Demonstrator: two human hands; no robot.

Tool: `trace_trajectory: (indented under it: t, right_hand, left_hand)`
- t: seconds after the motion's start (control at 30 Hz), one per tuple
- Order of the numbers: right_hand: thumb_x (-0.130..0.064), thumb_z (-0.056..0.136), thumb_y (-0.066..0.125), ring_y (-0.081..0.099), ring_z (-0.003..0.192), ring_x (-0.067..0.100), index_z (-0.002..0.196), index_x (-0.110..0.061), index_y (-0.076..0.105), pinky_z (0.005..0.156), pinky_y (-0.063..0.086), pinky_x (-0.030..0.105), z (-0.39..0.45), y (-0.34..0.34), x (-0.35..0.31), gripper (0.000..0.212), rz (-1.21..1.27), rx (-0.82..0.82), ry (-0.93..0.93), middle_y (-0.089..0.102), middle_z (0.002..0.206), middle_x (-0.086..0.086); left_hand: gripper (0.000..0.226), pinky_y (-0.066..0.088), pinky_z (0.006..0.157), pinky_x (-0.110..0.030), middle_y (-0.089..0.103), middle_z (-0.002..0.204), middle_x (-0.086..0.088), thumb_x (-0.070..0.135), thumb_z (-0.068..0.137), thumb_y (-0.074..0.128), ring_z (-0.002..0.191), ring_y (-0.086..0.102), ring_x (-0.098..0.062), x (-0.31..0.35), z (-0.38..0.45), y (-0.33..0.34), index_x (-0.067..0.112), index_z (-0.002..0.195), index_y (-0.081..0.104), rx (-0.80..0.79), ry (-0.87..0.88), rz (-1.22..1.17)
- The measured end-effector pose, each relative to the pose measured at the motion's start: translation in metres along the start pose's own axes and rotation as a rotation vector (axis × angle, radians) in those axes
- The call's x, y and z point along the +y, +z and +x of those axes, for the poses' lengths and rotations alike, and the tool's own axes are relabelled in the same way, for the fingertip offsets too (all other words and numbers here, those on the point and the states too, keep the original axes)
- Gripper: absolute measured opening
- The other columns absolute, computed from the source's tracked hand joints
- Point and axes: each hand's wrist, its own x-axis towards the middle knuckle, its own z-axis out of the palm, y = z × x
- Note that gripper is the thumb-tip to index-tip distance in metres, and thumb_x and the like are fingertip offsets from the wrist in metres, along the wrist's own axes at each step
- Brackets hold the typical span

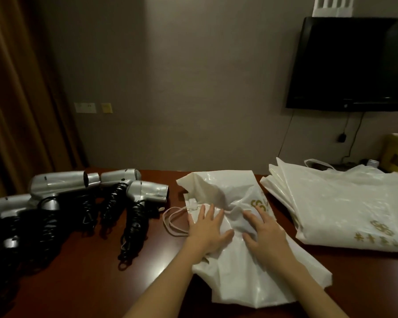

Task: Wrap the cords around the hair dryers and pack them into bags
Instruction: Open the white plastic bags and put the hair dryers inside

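- Where the dark red-brown table (106,278) runs off at nine o'clock, a group of silver hair dryers (62,182) lies with smooth, rounded plastic bodies, none of them bagged.
- Their black cords (133,228) are springy coils, loosely bunched and trailing toward seven o'clock; the nearest dryer (147,191) points its nozzle toward three o'clock.
- Just right of that dryer, a thin white drawstring (174,220) loops on the table from the gathered mouth of a bag.
- The left hand (206,230) lies flat on that white bag (228,267), fingers straight and spread, pressing the cloth, clutching nothing.
- The bag is glossy, crinkled fabric with gold print near one o'clock; it bulges under the hands, but what is inside cannot be told.
- The right hand (263,235) rests on the same bag, fingers extended and slightly bent over a rounded lump, pressing rather than gripping.
- At two to three o'clock a stack of flat, folded white bags (336,203) lies, sheer and shiny, with gold lettering at the near corner.
- Above it, a black flat screen (352,63) hangs on the wall.
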Motion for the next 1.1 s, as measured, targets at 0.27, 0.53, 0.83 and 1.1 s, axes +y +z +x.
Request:
trace_trajectory:
  t: [0.27, 0.53, 0.83, 1.1]
  right_hand:
    - [-0.04, 0.096, 0.045, 0.01, 0.147, 0.027, 0.147, -0.044, 0.019, 0.117, 0.016, 0.054, 0.091, 0.033, -0.045, 0.057, -0.032, -0.045, 0.043, 0.007, 0.161, -0.004]
    - [-0.044, 0.095, 0.042, 0.005, 0.148, 0.028, 0.146, -0.045, 0.02, 0.116, 0.007, 0.059, 0.124, 0.029, -0.054, 0.055, 0.033, -0.174, -0.027, 0.003, 0.162, -0.005]
    - [-0.026, 0.094, 0.057, 0.067, 0.071, 0.017, 0.083, -0.01, 0.071, 0.074, 0.056, 0.037, 0.027, -0.056, 0.019, 0.024, 0.581, 0.172, 0.196, 0.071, 0.078, 0.004]
    - [-0.047, 0.099, 0.041, 0.066, 0.073, 0.025, 0.104, 0.0, 0.057, 0.058, 0.051, 0.03, -0.035, -0.097, 0.111, 0.049, 0.967, -0.052, 0.799, 0.067, 0.085, 0.016]
  left_hand:
    - [0.07, 0.002, 0.12, -0.046, 0.004, 0.165, -0.006, 0.053, 0.098, 0.042, 0.151, -0.001, -0.026, -0.06, 0.053, -0.053, 0.023, 0.156, 0.017, -0.093, 0.041, 0.095]
    - [0.078, 0.022, 0.118, -0.041, 0.008, 0.163, 0.003, 0.052, 0.08, 0.072, 0.148, 0.013, -0.025, -0.05, 0.039, -0.107, 0.037, 0.148, 0.038, -0.425, 0.014, 0.167]
    - [0.05, 0.032, 0.111, -0.043, 0.046, 0.144, -0.002, 0.032, 0.087, 0.068, 0.136, 0.041, -0.025, 0.035, 0.023, -0.096, 0.022, 0.135, 0.057, -0.105, 0.187, 0.189]
    - [0.023, 0.049, 0.07, -0.027, 0.068, 0.088, -0.004, 0.033, 0.088, 0.069, 0.08, 0.062, -0.015, 0.169, 0.013, -0.024, 0.01, 0.09, 0.069, -0.062, 0.105, -0.62]
